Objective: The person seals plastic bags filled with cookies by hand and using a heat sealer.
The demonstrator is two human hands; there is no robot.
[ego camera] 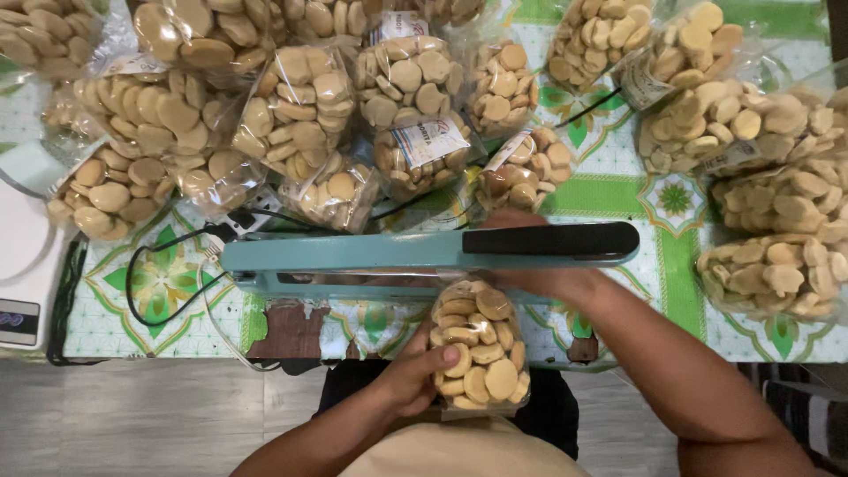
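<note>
As a person's left hand [415, 375] cups a clear bag of round biscuits [479, 353] from below, the bag's open neck lies between the bars of a teal heat sealer [353, 256] at the table's near edge. The right hand [530, 278] reaches under the sealer's black-handled arm [552, 240], mostly hidden, so whether it grips the bag's neck or rests loose cannot be told. The bag looks light but brittle in content: thin, slippery film around hard, crumbly biscuits, best held low around its belly, as the left hand does, with the neck kept flat.

Beyond the sealer, many filled bags [300, 106] of the same pale biscuits crowd the green patterned tablecloth [618, 190]. Several carry small white paper labels with blue and red print tucked near their tops, one [430, 140] just behind the sealer's middle. More bags [777, 203] are stacked to the sealer's right. A white scale [22, 265] sits to the sealer's left, and a black cable [163, 243] loops from the sealer's left end.
</note>
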